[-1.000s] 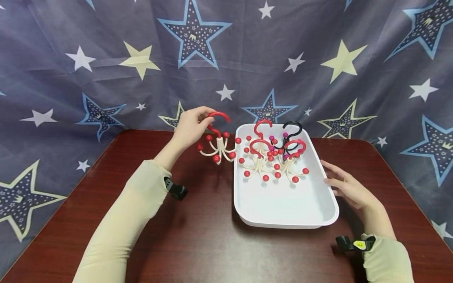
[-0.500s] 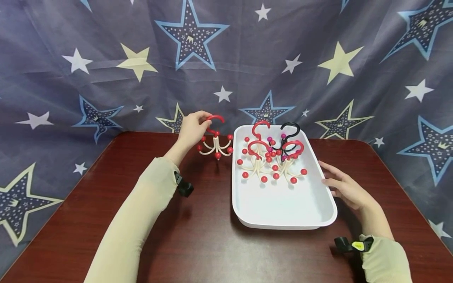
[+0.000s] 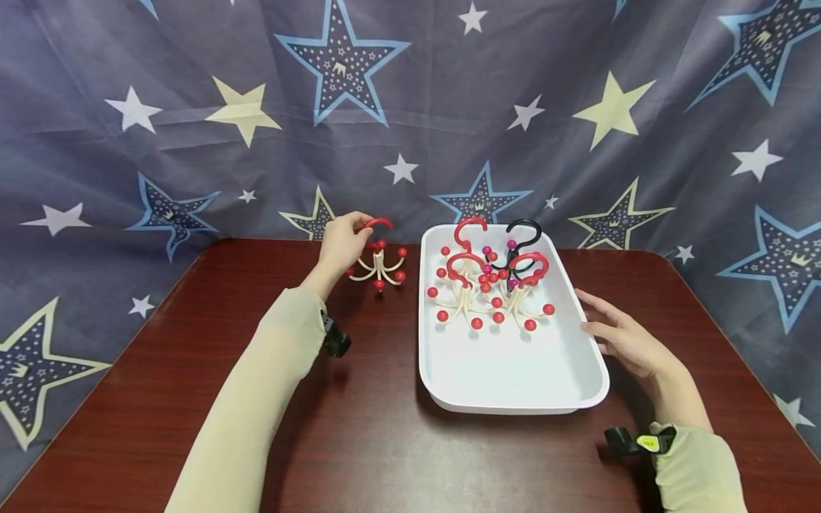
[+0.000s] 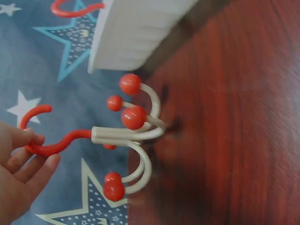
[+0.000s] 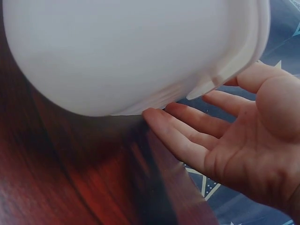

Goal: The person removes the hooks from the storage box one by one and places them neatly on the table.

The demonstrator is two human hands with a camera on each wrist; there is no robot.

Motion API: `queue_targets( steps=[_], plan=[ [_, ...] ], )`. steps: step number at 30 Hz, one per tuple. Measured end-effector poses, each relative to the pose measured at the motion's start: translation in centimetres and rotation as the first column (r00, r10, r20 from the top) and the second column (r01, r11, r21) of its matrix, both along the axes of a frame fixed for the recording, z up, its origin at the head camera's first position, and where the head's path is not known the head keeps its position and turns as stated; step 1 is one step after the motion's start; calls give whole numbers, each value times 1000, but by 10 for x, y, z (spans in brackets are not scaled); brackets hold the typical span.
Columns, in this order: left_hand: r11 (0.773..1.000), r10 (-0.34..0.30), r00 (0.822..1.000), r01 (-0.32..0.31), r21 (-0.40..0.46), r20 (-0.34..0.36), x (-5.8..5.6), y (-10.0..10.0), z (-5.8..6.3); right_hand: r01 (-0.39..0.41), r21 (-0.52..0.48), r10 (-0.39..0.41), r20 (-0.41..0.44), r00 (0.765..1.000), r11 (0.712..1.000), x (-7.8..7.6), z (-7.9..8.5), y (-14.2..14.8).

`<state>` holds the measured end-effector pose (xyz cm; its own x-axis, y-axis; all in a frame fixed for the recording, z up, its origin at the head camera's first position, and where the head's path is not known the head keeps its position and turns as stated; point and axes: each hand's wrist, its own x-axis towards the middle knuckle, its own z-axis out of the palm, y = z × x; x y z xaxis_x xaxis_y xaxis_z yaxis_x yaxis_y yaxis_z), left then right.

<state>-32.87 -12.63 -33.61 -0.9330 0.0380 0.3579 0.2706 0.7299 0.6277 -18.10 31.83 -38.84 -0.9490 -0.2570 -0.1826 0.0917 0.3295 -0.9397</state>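
My left hand pinches the red hook of a multi-armed claw hanger. Its cream arms curve outward and end in red balls. In the left wrist view the hanger's lower end is close over the dark red table, left of the white tray. My right hand is at the tray's right side, its extended fingers against the wall and the thumb near the rim. Several similar hangers are in the tray: red-hooked ones and a black one with magenta balls.
A dark blue-grey curtain printed with stars hangs behind the table's back edge. Hangers fill the tray's back half, their hooks rising toward or above the rim. Black camera straps sit at both wrists.
My left hand has carried the hanger left and down, away from the tray and nearer the table. The head view has shifted slightly; the right hand stays at the tray's side.
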Motion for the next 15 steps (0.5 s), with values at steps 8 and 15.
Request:
queue_targets(
  steps=[8,15],
  plan=[
    [1000,-9,1000,8,-6,-20,3,0,-4,-6,-7,6,-1,1000,1000,-1,-1,1],
    [994,-90,986,79,-80,-139,13,20,11,-6,-39,6,7,1000,999,-1,-2,1]
  ],
)
